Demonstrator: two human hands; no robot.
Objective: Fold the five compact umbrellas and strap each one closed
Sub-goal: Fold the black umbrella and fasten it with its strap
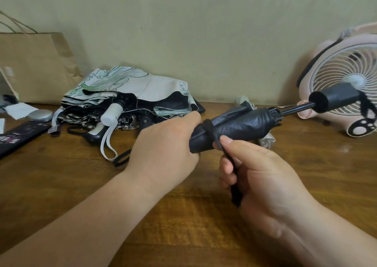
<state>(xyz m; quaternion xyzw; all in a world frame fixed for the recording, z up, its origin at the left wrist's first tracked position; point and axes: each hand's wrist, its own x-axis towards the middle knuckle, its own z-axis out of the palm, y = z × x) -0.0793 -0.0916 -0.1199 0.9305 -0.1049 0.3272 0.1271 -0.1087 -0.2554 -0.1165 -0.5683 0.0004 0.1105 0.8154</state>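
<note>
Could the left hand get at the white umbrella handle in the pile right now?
Probably not right away: the left hand grips the rolled black umbrella while the right hand holds its strap. The white handle lies uncovered just beyond it, so once freed, the way looks open.

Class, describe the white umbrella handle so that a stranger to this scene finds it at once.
Find the brown paper bag against the wall, left on the wooden table. Right of it lies a heap of unfolded umbrellas, with a white cylindrical handle poking from its front. It alone is white; neighbouring handles are black.
</note>
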